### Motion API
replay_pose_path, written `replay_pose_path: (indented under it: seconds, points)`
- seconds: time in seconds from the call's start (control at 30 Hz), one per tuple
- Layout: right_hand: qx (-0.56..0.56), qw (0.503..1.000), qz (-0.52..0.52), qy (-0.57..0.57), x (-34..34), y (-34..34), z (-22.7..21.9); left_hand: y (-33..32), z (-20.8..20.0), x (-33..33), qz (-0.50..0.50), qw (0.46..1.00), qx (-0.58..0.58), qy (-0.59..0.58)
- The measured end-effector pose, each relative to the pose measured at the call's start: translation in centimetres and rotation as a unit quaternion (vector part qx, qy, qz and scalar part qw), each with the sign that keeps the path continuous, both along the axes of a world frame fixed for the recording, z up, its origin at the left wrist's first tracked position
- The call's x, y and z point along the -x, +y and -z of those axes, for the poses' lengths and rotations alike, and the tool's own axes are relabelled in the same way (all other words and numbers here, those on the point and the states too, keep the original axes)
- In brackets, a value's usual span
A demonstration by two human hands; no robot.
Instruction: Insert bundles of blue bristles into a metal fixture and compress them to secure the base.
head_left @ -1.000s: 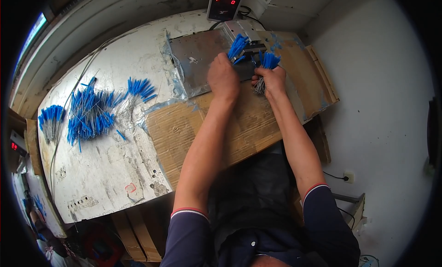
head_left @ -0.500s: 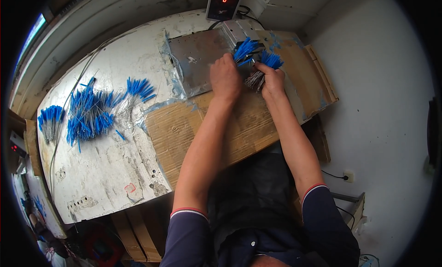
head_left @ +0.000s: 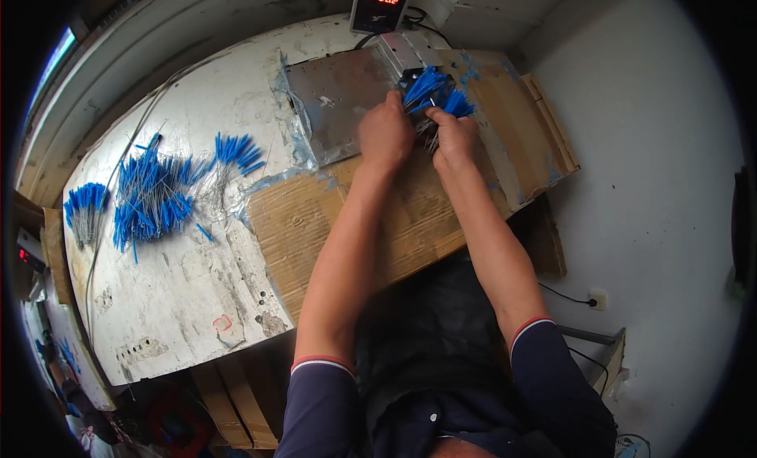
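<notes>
Leftward the right bunch [head_left: 459,104] of blue-tipped wires has been shifted, pinched in the grip of the right hand [head_left: 455,139], towards the left bunch [head_left: 426,86], held by the left hand [head_left: 387,133], the gap being nearly closed at the frame's upper centre!

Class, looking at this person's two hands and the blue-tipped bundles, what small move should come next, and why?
Perhaps the right hand should ease the right bundle slightly away from the left bundle in the left hand: their blue ends crowd together near the metal machine, where strands might tangle.
</notes>
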State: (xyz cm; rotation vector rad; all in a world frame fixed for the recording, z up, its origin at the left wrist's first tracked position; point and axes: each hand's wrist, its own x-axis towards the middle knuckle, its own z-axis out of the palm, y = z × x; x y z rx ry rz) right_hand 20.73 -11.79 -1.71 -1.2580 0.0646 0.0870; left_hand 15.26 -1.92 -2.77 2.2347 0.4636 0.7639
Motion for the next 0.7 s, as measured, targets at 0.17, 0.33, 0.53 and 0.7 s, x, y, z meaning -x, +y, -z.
replay_pose_path:
  seconds: [0.17, 0.33, 0.53, 0.7]
  points:
    - [-0.003, 1.000, 0.003, -0.007, 0.9, 0.2, 0.5, 0.6, 0.1, 0.1, 0.056, 0.997, 0.031, 0.047]
    - [-0.006, 0.999, -0.041, -0.028, 1.1, -0.2, 0.9, 0.6, 0.2, -0.1, 0.074, 0.995, 0.053, 0.038]
    - [-0.019, 0.997, -0.068, -0.021, 1.2, -1.1, 0.7, 0.6, 0.0, 0.0, 0.087, 0.993, 0.074, 0.036]
    - [-0.053, 0.997, -0.054, -0.029, 1.1, -1.6, 1.6, 0.2, 0.9, -0.7, 0.114, 0.976, 0.177, -0.049]
